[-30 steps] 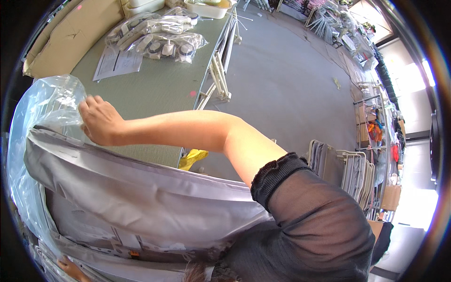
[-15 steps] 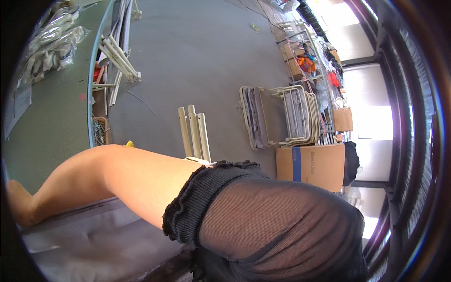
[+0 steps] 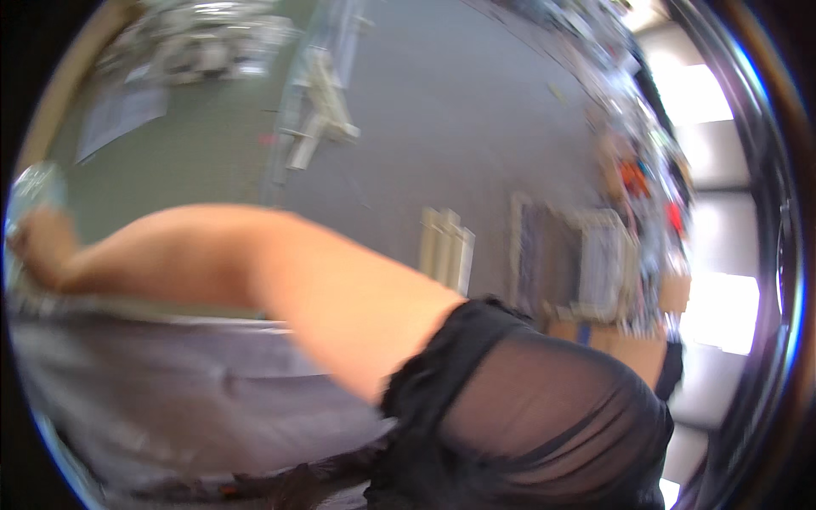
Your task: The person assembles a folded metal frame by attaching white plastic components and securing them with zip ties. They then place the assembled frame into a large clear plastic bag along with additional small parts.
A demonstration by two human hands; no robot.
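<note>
My right arm, in a sheer black sleeve with a ruffled edge, reaches across from the lower right to the left rim. At its end, my right hand [image 3: 44,246] is smeared by motion. Right against it is a shiny, clear bluish plastic-looking thing [image 3: 38,189]; whether the fingers grip it or only touch it does not show. Beneath the forearm, dull grey cloth [image 3: 195,391] spreads over the lower left. My left hand is out of view.
A green surface [image 3: 195,157] carries plastic-wrapped items [image 3: 204,47] and a paper sheet [image 3: 123,119]. Beyond are cream tubes [image 3: 446,246], cream bars [image 3: 323,110], stacked folding frames [image 3: 586,263] and a cardboard box [image 3: 629,353] on the grey floor [image 3: 459,110]. Bright windows line the right.
The view has swung, so the surroundings sit further right and are blurred. My right hand is higher in the picture, now against the clear plastic-looking thing. More of the grey cloth shows.
</note>
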